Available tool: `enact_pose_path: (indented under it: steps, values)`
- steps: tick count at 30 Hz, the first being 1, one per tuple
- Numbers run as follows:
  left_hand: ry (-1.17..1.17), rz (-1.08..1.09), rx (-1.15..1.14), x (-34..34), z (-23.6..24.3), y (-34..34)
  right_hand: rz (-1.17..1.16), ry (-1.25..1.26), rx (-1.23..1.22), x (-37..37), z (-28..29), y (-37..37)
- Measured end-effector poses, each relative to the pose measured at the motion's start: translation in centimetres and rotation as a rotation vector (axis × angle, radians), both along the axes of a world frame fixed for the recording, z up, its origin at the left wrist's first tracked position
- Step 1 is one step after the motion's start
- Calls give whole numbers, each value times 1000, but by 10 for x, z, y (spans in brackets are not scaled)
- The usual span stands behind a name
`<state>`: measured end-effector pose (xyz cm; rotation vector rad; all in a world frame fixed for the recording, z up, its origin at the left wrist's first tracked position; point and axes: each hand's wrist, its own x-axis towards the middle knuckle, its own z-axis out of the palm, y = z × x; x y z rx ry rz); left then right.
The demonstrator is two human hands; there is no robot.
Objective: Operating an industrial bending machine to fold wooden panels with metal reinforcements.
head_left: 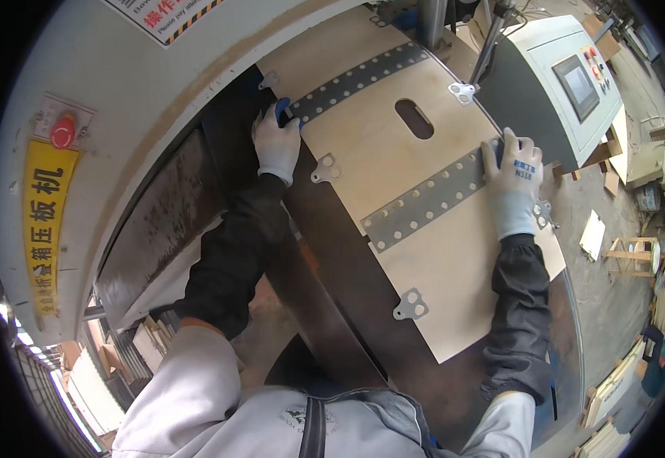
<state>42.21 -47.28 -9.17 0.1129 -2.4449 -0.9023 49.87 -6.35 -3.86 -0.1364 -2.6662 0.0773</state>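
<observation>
A pale plywood panel (378,164) with an oval slot lies slantwise on a dark metal bed (325,237). Two dark grey strips with rows of round pale dots cross it: the far strip (363,80) and the near strip (428,200). My left hand (277,145), in a pale glove, is closed round a small blue object (282,111) at the far strip's left end; its kind is mostly hidden. At the near strip's right end, my gloved right hand (514,179) grips strip and panel edge, thumb on top. Small metal plates with holes (325,168) line the panel's edges.
A large grey machine with a red push button (63,132) and a yellow label (45,221) rises at left. A control box (550,84) with a screen stands far right, near metal columns (430,23). A wooden stool (634,256) and boards (615,385) occupy the right-hand floor.
</observation>
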Motion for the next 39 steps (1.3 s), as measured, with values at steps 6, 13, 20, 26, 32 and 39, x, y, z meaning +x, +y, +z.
enact_pose_path:
  steps: [6,13,20,26,32,39]
  values:
    - [11,-21,44,-2,3,2,19,-37,55,-13,2,6]
    - [-135,-101,154,36,18,1,11,-72,43,-18,0,2]
    - [-241,-315,-327,179,40,-14,11,-76,4,-16,1,5]
    - [-185,-347,-367,204,36,-13,58,-60,58,-19,-8,11]
    - [-79,-339,-247,211,35,-11,42,-33,46,-17,-1,5]
    - [-57,-293,-264,209,33,-13,25,-65,41,-19,-1,5]
